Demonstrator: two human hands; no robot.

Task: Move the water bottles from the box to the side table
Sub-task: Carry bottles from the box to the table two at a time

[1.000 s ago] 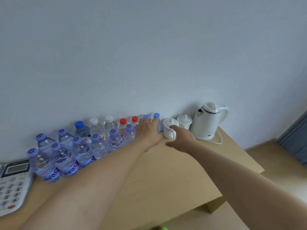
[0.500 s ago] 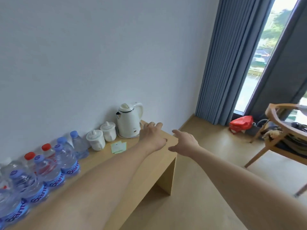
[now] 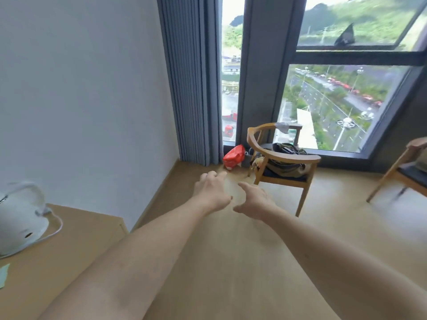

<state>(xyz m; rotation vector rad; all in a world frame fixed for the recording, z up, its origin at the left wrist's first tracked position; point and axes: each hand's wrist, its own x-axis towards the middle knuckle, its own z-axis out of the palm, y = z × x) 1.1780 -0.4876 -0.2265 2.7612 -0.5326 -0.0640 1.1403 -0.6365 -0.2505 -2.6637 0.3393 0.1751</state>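
1. With both arms stretched out over the floor (image 3: 208,262), the left hand (image 3: 211,191) and right hand (image 3: 254,199) carry nothing; the fingers of each are loosely spread and slightly bent, the two hands close together but apart.
2. No water bottle and no box appears in this view, so where they stand cannot be told; only the right end of the desk (image 3: 76,245) shows, at near left.
3. On that desk end stands a white kettle (image 3: 19,218), blurred, with its cord (image 3: 54,229) looping toward the desk's right edge. A pale green paper (image 3: 3,274) lies at the left border.
4. Risk, judged: the view is smeared, which suggests a fast turn of the head; a reach made under such blur could miss its mark or knock something over.
5. Risk, judged: the left forearm passes near the desk corner and the cord; a low swing back could catch the cord and drag the kettle.
6. Risk, judged: a wooden chair (image 3: 284,158) holding a dark bag (image 3: 286,168) stands far ahead of the hands, with a red bag (image 3: 233,157) on the floor to its left by the curtain (image 3: 191,77). A second chair (image 3: 406,167) stands at far right. Walking while laden could mean a trip or bump here.
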